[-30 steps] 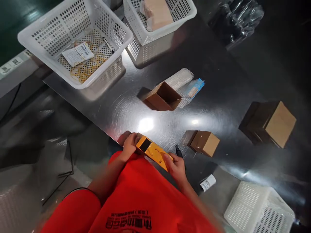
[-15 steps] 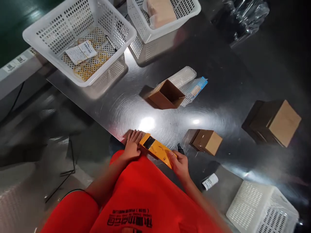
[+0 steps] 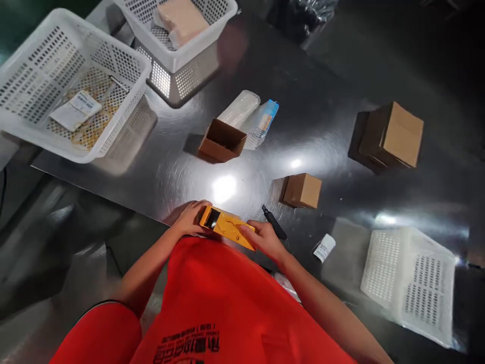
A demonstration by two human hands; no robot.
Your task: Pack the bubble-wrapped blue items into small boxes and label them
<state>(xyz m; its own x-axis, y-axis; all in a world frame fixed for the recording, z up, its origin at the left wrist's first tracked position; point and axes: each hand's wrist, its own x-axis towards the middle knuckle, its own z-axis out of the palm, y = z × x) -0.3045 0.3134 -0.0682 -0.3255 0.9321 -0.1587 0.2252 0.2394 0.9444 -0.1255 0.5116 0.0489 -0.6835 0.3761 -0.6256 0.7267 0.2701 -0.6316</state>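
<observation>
A yellow handheld device [image 3: 226, 227] with a dark screen lies at the near edge of a shiny metal table [image 3: 326, 136]. My left hand [image 3: 190, 219] grips its screen end, fingers curled over it. At the other end my right hand [image 3: 264, 240] is closed on the device. A black pen [image 3: 274, 229] lies just right of my right hand. Beyond it sits a small closed cardboard box [image 3: 302, 190]. Farther back stands an open empty cardboard box [image 3: 222, 140], with a bubble-wrapped roll [image 3: 240, 107] and a blue-tipped packet [image 3: 263, 117] behind it.
Two white mesh baskets stand at the back left: one [image 3: 22, 86] holds labels and yellow bands, the other [image 3: 189, 50] a wrapped tan block. A larger cardboard box [image 3: 391, 134] sits at the right. A white basket [image 3: 415, 280] and a small label roll [image 3: 324, 248] lie off the table's near right.
The view has swung, so everything sits lower and more to the left. Both hands stay on the yellow device, which has shifted slightly left along the table edge.
</observation>
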